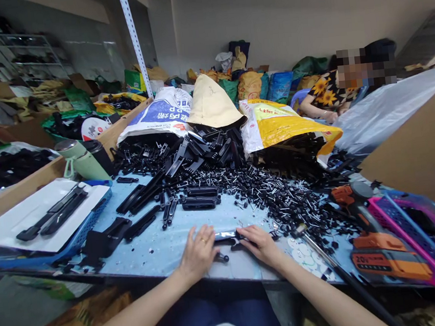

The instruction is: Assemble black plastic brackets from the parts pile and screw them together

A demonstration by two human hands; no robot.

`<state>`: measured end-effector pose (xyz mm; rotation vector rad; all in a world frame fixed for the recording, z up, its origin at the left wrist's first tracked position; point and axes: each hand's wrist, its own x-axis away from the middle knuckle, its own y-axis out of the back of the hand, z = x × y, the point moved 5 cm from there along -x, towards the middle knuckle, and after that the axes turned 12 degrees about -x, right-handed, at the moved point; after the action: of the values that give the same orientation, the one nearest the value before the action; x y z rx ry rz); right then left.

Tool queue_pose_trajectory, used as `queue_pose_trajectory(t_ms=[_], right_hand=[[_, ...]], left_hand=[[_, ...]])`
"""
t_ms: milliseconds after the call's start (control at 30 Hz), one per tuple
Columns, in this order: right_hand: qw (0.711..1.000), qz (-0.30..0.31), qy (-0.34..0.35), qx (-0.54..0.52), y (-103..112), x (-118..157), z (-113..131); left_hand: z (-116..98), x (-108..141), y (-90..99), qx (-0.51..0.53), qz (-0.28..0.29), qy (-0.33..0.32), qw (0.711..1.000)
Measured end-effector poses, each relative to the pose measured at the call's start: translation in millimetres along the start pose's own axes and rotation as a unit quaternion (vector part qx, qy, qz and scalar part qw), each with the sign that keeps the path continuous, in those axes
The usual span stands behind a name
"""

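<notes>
Head camera showed two bare hands at the front of the blue worktop [115, 264]. The left hand [198, 252] held the left end of a shiny black part [225, 236], and the right hand [261, 243] held its right end, with the fingers closed on it. The black part lay flat between them, low over the worktop. A small rod [222, 257] stuck out beside the left hand. Past the hands was a big heap of screws [282, 195], with black handles [201, 202] to its left. Three bags [214, 101] lay open behind. An orange drill [388, 257] lay on the right, near a pink basket [395, 228]. A green cup [82, 160] leaned on the left, behind a white board [4, 224].
</notes>
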<state>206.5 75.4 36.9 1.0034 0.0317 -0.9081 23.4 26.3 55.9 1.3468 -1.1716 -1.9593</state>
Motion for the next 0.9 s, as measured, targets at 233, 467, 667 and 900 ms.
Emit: queue_pose_trajectory(t_ms=[233,467,667,900], right_hand=[[0.99,0.001,-0.04,0.133,37,-3,-15],[0.919,-0.057,-0.046,-0.387,25,-26,55],[0.831,-0.276,-0.088,-0.475,-58,-60,47],[0.961,-0.198,-0.192,0.027,7,-150,-61]], left_hand=[[-10,-37,-21.0,0.058,0.154,0.039,0.986],[-14,-27,61.5,0.424,0.027,0.097,0.9],[-19,-16,66.4,0.38,-0.182,0.1,0.901],[37,-16,-18.0,0.017,0.007,-0.024,1.0]])
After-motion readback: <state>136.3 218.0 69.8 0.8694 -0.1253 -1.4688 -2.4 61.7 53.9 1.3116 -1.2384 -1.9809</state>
